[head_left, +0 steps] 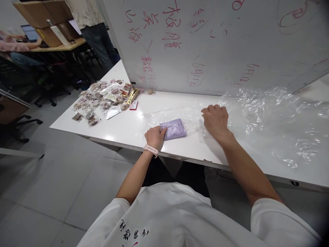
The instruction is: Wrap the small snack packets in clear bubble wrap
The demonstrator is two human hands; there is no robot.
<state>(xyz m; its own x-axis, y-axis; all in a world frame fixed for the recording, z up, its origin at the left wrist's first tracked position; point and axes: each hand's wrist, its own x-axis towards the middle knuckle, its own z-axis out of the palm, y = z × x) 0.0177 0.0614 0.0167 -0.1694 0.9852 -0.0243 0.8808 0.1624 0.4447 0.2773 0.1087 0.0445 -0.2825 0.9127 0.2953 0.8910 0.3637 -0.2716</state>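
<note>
A flat purple packet lies on the white table near its front edge, with clear plastic film over and around it. My left hand, a pink watch band at its wrist, grips the packet's left end, thumb on top. To the right of the packet, my right hand is closed on the clear plastic film, its fingers curled and their tips hidden from me. A large crumpled sheet of the same film spreads over the table's right side, beyond my right forearm.
Many small wrapped snack packets are heaped at the table's left end, beside a small red-and-white box. A whiteboard with red writing stands along the back. Behind on the left, a person stands near a desk with cardboard boxes.
</note>
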